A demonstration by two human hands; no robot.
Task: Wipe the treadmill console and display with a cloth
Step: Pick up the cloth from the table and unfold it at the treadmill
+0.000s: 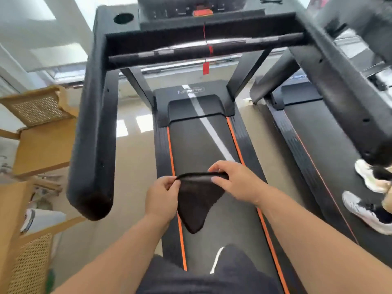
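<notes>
A dark cloth (196, 205) hangs in front of me over the treadmill belt (203, 145), its lower corner pointing down. My left hand (162, 198) pinches the cloth's upper left edge. My right hand (235, 181) grips the upper right edge, so the top edge is stretched between both hands. The treadmill console (186, 12) sits far above at the top of the view, with small buttons and a red safety key; the display is mostly cut off. A red tag (205, 67) dangles from the key on a red cord.
Thick black handrails run on the left (93, 145) and right (343, 92), joined by a crossbar (201, 49). A cup holder (123, 18) sits left of the console. A second treadmill (322, 149) on the right carries another person's white shoes (369, 196). Wooden cane chairs (40, 115) stand left.
</notes>
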